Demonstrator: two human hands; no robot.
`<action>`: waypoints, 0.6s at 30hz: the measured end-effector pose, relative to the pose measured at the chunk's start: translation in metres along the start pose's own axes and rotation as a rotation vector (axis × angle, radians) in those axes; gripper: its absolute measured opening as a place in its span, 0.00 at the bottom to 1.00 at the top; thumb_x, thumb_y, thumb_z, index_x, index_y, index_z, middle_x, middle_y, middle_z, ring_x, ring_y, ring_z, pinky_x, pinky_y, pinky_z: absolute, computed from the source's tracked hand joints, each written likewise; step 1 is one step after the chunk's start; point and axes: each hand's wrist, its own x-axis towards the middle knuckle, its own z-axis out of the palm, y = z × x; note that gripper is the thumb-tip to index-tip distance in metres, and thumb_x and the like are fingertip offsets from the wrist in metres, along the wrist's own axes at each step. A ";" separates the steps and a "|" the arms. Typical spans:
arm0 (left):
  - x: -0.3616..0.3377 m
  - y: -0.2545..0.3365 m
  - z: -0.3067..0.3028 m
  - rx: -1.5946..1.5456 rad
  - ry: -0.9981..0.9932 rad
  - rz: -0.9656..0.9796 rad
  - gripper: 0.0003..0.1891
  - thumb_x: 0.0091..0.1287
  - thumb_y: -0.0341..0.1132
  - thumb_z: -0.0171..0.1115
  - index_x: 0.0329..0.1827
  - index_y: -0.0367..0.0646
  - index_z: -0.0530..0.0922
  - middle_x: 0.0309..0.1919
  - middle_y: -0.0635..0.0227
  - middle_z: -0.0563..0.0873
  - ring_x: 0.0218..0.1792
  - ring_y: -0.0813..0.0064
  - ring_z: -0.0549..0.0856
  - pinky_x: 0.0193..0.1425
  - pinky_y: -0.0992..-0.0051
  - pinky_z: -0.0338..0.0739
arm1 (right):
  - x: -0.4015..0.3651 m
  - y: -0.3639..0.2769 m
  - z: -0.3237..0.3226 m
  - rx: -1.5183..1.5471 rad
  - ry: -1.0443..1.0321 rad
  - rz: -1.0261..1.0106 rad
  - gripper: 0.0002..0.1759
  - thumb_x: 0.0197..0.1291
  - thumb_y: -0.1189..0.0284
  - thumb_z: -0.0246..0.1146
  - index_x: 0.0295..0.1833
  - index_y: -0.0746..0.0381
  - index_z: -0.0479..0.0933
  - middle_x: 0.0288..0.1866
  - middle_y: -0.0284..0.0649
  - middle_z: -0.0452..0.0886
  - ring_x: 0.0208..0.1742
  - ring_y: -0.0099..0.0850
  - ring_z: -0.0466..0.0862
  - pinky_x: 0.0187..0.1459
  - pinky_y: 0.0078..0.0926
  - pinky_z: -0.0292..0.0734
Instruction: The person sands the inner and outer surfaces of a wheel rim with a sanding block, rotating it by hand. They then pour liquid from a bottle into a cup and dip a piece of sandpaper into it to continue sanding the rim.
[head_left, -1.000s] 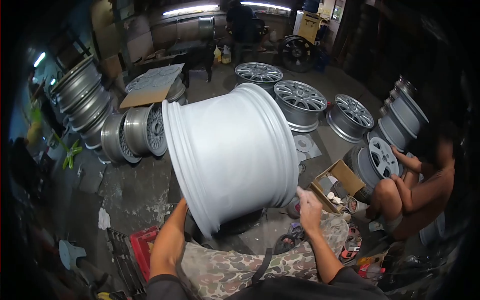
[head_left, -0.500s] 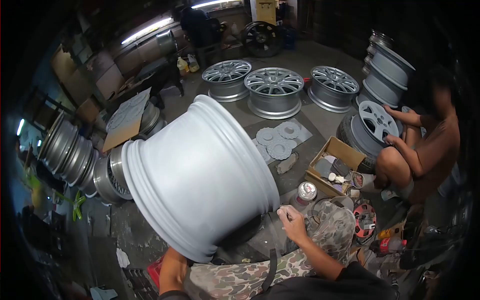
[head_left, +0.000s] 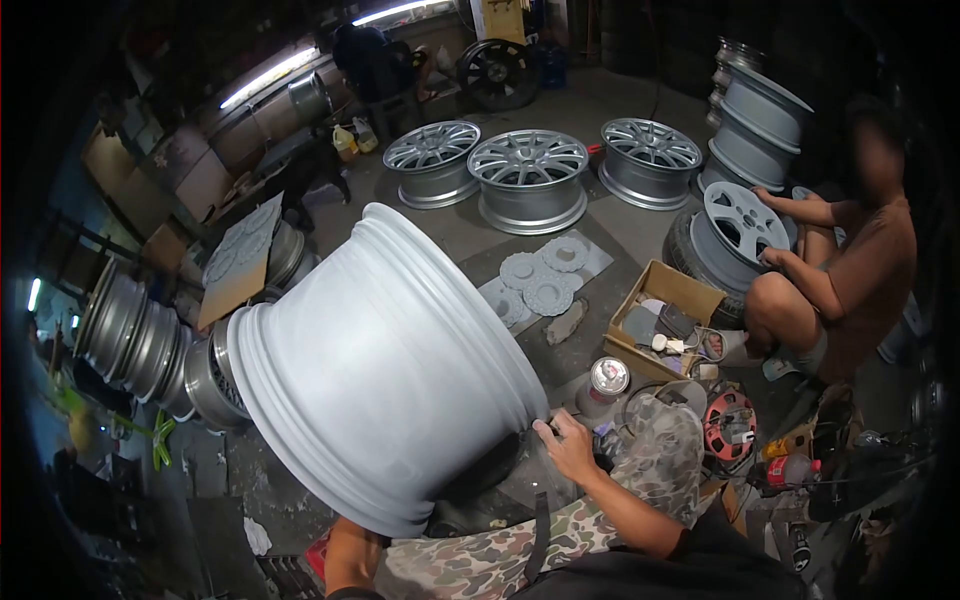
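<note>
Matt grey-white paint covers the whole barrel of the rim (head_left: 385, 370). It lies tilted on its side right in front of me, one lip toward my lap and the other toward the far floor. Its low edge sits on something dark beneath, possibly a tyre; I cannot confirm that.

Hands:
- Right hand (head_left: 568, 447): at the rim's near right lip, fingers (head_left: 545, 428) bent with the tips touching the edge. Whether they pinch it or only rest there, I cannot tell.
- Left forearm (head_left: 350, 555): runs up under the rim's low lip. The left hand is hidden behind the metal, so its grip is not established.

Handling, by my judgement:
- Cast metal, rigid, bulky and fairly heavy, so it needs both hands.
- The barrel is smooth and wide and offers no purchase.
- The coat looks even and would likely show marks.
- The stepped lips at either end are the sound places to take hold.

Around the rim:
- A spray can (head_left: 605, 383) stands just right of it, near my right hand.
- A cardboard box (head_left: 665, 320) of small items lies beyond the can.
- Flat discs (head_left: 545, 285) lie on the floor past the rim's far lip.
- Three wheels (head_left: 528, 175) sit face up farther off.
- A co-worker (head_left: 850, 270) crouches well right of the rim, hands on another wheel (head_left: 745, 225).
</note>
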 end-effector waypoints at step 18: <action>0.063 0.019 0.027 0.033 -0.154 0.125 0.26 0.71 0.46 0.62 0.58 0.28 0.82 0.48 0.40 0.89 0.51 0.51 0.90 0.56 0.57 0.82 | 0.036 -0.041 0.001 -0.037 0.298 -0.078 0.26 0.70 0.64 0.69 0.28 0.69 0.64 0.24 0.55 0.64 0.24 0.48 0.63 0.31 0.45 0.64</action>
